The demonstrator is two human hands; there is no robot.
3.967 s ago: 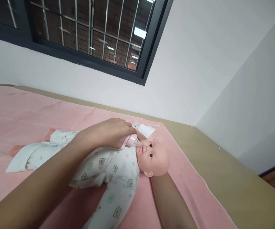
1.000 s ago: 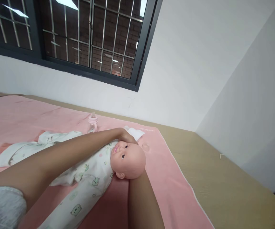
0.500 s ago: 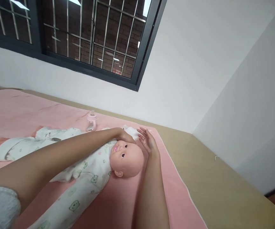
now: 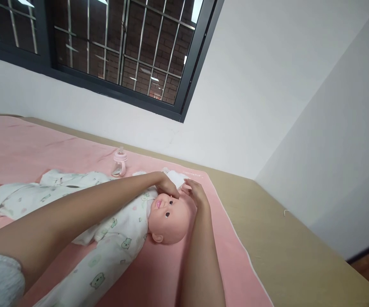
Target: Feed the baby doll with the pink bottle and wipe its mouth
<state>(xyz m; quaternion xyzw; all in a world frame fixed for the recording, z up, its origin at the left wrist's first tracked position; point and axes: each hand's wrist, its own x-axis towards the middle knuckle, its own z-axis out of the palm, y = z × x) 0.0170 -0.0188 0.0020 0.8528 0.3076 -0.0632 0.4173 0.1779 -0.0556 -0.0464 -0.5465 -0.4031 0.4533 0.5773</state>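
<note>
A bald baby doll (image 4: 170,224) lies on its back in a white sleepsuit with green bear prints. Its head points right. Reaching across the doll's chest, my left hand (image 4: 167,184) bends down at the far side of its head; most of its fingers are hidden, so I cannot tell what they grip. My right hand (image 4: 198,192) is beyond the crown, fingers curved toward the left hand and somewhat apart, with nothing visible in them. Just behind both hands lies a white cloth (image 4: 175,177).
A pink baby bottle (image 4: 119,162) with handles stands behind the doll. The pink mat (image 4: 235,260) covers part of a wooden surface (image 4: 267,243). White walls and a barred window (image 4: 120,55) rise at the back.
My left hand has bent further down beside the doll's head. The right hand's fingers have curled in from a wider spread, toward the left hand. The doll's head has shifted slightly down in view.
</note>
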